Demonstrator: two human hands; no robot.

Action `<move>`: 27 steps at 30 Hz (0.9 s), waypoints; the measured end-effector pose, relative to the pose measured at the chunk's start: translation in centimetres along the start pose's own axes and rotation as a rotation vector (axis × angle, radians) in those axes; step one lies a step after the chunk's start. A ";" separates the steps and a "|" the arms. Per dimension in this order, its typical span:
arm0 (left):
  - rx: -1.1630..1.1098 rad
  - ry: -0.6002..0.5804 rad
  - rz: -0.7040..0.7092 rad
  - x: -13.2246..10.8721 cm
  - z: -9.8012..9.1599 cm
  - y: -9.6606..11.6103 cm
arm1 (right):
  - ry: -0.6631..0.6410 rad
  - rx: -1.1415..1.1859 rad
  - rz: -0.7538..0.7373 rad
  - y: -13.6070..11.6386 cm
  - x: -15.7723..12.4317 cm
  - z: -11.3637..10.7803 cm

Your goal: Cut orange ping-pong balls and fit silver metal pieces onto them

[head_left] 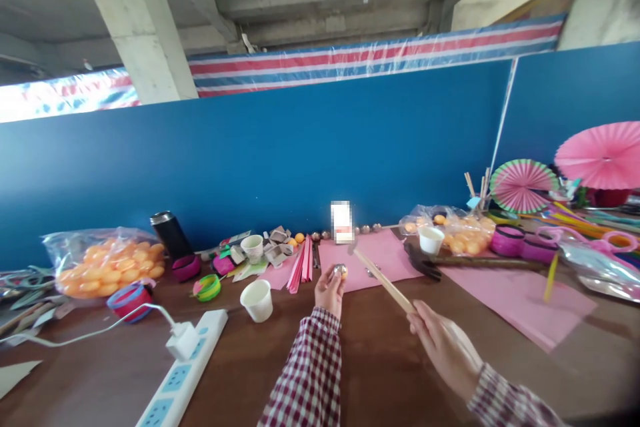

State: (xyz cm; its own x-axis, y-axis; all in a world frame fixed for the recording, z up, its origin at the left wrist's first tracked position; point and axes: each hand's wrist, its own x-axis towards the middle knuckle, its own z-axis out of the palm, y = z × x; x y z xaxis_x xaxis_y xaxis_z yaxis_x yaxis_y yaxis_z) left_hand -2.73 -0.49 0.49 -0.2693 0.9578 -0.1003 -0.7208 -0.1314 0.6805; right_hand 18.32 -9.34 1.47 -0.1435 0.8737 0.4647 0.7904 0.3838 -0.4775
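My left hand (pixel 328 292) pinches a small ball (pixel 341 271) between its fingertips, above the front edge of a pink paper sheet (pixel 367 257). The ball looks shiny silver on top with some orange lower down. In my right hand (pixel 447 350) is a long pale wooden stick (pixel 385 278), slanting up and left. Its far end looks greyish and lies a little beyond the ball, apart from it; whether that end has bristles I cannot tell. Several dark, shiny balls (pixel 366 229) stand in a row along the sheet's back edge.
A white paper cup (pixel 257 300) and a power strip (pixel 186 373) with a plugged-in charger stand at the left. Bags of orange balls (pixel 107 267) lie at both sides. A black-handled tool (pixel 423 263) and pink scissors (pixel 620 241) are on the right. A blue partition (pixel 300 153) rises behind.
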 end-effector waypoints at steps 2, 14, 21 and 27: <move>-0.005 0.019 0.007 -0.2 0.1 0.1 | 0.033 0.021 -0.024 -0.5 -0.7 0.6; -0.048 -0.010 -0.002 -0.3 -0.1 0.2 | -0.046 0.157 0.027 -1.5 -1.5 0.9; -0.064 -0.022 -0.036 -0.6 0.2 0.3 | -0.005 0.260 0.067 -1.8 -2.2 1.5; -0.073 -0.044 -0.043 -0.6 0.1 0.3 | -0.037 0.270 0.093 -2.2 -2.6 1.6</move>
State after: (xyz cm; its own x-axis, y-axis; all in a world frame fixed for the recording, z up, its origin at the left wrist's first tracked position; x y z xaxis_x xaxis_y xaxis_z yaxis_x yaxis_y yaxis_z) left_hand -2.75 -1.11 0.81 -0.2098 0.9731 -0.0951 -0.7762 -0.1066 0.6214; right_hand 16.03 -11.99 0.14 -0.1034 0.9172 0.3847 0.6149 0.3629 -0.7001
